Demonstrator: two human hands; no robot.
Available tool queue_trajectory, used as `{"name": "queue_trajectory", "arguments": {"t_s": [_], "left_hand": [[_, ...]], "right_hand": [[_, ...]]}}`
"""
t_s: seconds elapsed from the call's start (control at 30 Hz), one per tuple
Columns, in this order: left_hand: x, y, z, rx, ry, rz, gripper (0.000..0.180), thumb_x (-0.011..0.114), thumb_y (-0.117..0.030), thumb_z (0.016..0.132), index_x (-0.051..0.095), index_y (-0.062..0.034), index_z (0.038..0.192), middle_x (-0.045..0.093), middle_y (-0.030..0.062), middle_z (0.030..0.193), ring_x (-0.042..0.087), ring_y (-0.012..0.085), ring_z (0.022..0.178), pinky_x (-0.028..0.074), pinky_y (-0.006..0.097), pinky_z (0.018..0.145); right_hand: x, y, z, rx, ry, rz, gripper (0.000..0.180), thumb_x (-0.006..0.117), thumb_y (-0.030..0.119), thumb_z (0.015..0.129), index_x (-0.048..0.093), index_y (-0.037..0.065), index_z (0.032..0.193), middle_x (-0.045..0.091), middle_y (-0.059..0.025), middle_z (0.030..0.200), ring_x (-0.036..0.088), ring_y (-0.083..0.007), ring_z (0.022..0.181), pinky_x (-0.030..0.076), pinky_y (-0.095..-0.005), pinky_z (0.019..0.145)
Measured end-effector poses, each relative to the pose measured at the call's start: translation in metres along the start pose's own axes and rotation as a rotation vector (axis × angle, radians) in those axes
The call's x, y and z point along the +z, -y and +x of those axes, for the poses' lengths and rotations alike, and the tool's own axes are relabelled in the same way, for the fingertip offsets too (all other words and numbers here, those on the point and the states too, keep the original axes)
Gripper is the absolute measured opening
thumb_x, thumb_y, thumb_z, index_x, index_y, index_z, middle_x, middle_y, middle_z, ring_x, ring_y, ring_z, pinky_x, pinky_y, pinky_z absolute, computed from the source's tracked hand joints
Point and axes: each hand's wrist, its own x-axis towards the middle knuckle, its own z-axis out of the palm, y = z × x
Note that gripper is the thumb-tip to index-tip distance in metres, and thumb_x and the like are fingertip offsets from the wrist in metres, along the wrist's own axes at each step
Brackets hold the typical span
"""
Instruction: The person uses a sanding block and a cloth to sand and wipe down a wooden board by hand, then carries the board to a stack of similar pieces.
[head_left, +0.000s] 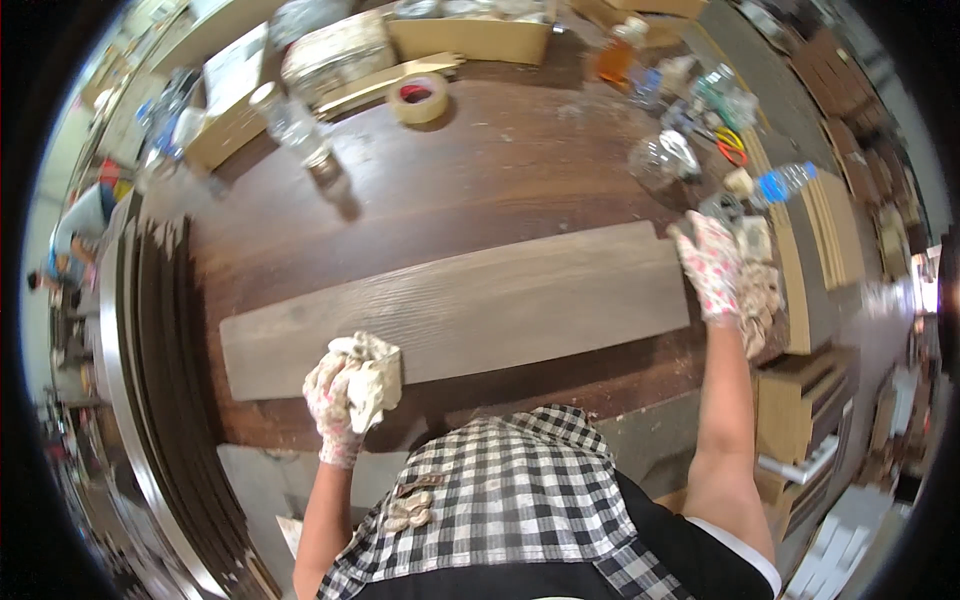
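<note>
You're likely wiping the plank (480, 300) on the table (520, 150): left hand (330, 394) clutching cloth (376, 382) at the plank's near-left edge, right hand (711, 264), hold unclear, flanking its right end; you're probably needing rightward strokes next.

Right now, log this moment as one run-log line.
left hand: holds whitish cloth at near edge of plank | right hand: by plank's right end, hold unclear | plank: flat on table

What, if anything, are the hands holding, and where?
Left hand: a crumpled, off-white cloth, by its bunched left side. Right hand: whether it holds anything cannot be told.
</note>
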Motion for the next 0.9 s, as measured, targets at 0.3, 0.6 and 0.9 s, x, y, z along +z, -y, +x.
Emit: {"name": "queue_trajectory", "arguments": {"t_s": [0.3, 0.6, 0.9], "left_hand": [[-0.011, -0.007, 0.023, 0.059, 0.063, -0.273, 0.035, 0.067, -0.023, 0.063, 0.060, -0.0103, 0.095, 0.061, 0.0084, 0.102, 0.057, 0.0304, 0.097, 0.045, 0.044, 0.082], [-0.036, 0.024, 0.010, -0.046, -0.005, -0.345, 0.036, 0.060, -0.024, 0.071, 0.060, -0.0102, 0.105, 0.059, 0.0072, 0.105, 0.051, 0.0234, 0.109, 0.032, 0.044, 0.099], [-0.024, 0.033, -0.025, -0.205, 0.223, -0.488, 0.029, 0.056, -0.027, 0.078, 0.060, -0.0085, 0.101, 0.059, 0.0110, 0.099, 0.055, 0.0287, 0.093, 0.043, 0.040, 0.080]], "right_hand": [[-0.004, 0.165, -0.025, -0.364, 0.250, 0.833, 0.035, 0.062, 0.010, 0.076, 0.057, 0.002, 0.110, 0.059, -0.0120, 0.108, 0.056, -0.0244, 0.103, 0.043, -0.0338, 0.091], [-0.028, 0.441, -0.053, -1.054, 0.365, 0.777, 0.036, 0.064, 0.020, 0.075, 0.059, 0.006, 0.108, 0.058, -0.0123, 0.110, 0.054, -0.0288, 0.104, 0.042, -0.0381, 0.091], [-0.017, 0.579, -0.119, -1.426, 0.420, 0.361, 0.039, 0.060, 0.022, 0.078, 0.053, 0.008, 0.114, 0.053, -0.0092, 0.112, 0.051, -0.0262, 0.103, 0.044, -0.0373, 0.086]]}}
